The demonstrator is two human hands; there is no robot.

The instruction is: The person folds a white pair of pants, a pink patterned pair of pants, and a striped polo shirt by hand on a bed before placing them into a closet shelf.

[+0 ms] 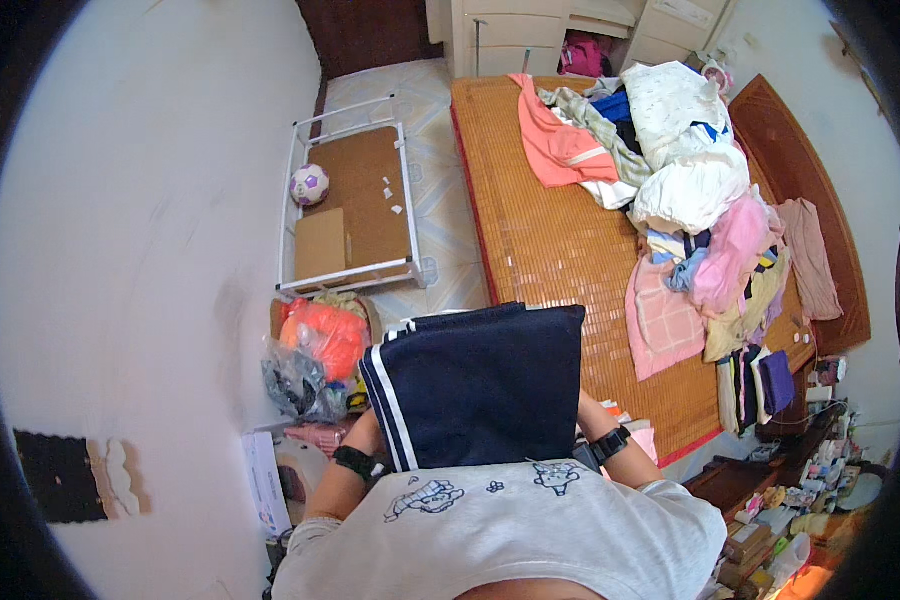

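Note:
Close in front of my chest is a folded navy garment with white stripes down its left edge. I hold it up between both hands. My left hand reaches under its left side, and my right hand is at its right edge. Cloth covers the fingers of both hands. Just beyond the garment lies the bed with a woven bamboo mat. Which kind of garment it is, I cannot tell from the folds.
Loose clothes are heaped on the bed's right half, near a pink checked cloth and a row of folded clothes. Left stand a white-framed rack with a ball and bagged items. A cluttered shelf is at lower right.

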